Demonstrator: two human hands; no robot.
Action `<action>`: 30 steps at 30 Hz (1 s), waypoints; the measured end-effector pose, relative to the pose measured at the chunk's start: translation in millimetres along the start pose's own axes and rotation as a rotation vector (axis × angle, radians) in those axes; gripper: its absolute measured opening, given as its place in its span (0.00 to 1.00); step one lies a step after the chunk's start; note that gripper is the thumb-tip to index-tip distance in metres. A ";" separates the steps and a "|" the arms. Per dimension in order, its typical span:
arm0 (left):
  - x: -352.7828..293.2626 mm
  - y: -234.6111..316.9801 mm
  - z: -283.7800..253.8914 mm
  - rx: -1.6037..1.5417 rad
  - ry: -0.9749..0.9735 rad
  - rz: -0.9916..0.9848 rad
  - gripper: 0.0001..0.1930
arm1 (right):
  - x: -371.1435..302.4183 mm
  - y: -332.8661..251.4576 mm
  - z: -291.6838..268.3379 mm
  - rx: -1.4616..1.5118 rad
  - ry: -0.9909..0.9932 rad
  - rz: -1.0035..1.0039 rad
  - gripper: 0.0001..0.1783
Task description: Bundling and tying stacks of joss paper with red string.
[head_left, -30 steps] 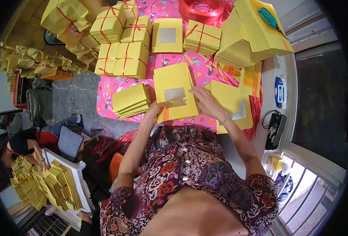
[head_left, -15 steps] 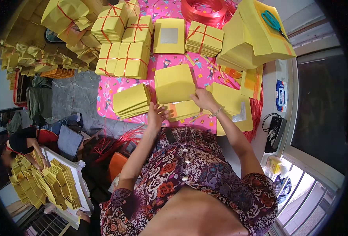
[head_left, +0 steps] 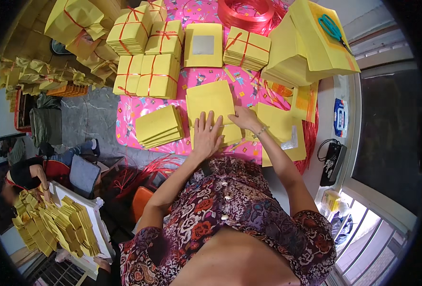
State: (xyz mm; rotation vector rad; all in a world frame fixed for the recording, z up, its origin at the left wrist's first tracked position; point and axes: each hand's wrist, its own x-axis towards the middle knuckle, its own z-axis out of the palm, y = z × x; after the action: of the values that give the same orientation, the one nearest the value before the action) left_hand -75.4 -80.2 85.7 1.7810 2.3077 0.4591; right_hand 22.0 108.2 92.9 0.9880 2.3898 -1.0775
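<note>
Flatly, the left hand [head_left: 207, 136] lies with fingers spread across the lower part of the folded yellow paper [head_left: 210, 99], which rests near the front edge of the pink-covered counter [head_left: 126, 127]. Curled inward, the right hand [head_left: 246, 119] is at the paper's right edge; whether it pinches the edge, I cannot tell. A yellow stack [head_left: 156, 124] lies just left of the paper.
</note>
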 end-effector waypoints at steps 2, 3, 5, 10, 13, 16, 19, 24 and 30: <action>-1.0 -3.6 0.4 -0.009 -0.023 0.001 0.39 | -0.8 -5.4 -1.8 0.047 0.121 0.031 0.20; -1.1 -2.8 -0.1 -0.019 -0.044 0.004 0.39 | 0.5 -6.0 -1.9 0.047 0.119 0.033 0.20; -1.5 -1.1 0.5 -0.026 -0.048 0.006 0.39 | 8.4 -7.6 -2.2 -0.033 0.519 -0.198 0.21; -0.2 -4.0 2.7 -0.029 -0.054 0.013 0.40 | 45.1 -21.9 -2.6 -0.044 0.439 -0.338 0.19; -0.7 -4.5 4.0 -0.041 -0.063 0.022 0.40 | 53.1 -26.8 2.8 -0.135 0.383 -0.371 0.18; 0.7 -6.2 4.9 -0.055 -0.056 0.026 0.40 | 55.1 -27.4 3.6 -0.166 0.378 -0.389 0.17; 1.6 -7.4 4.3 -0.059 -0.085 0.037 0.40 | 56.9 -25.8 4.3 -0.166 0.369 -0.394 0.16; 2.4 -7.8 3.9 -0.068 -0.096 0.045 0.40 | 57.8 -24.6 3.6 -0.150 0.361 -0.391 0.15; 1.9 -7.9 5.6 -0.073 -0.097 0.038 0.40 | 55.2 -27.9 3.3 -0.197 0.363 -0.395 0.16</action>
State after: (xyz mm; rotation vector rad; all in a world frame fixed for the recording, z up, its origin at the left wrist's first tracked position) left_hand -81.2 -79.5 77.7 1.7749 2.1673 0.4470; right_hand -36.5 117.7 74.9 0.7075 3.0123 -0.8090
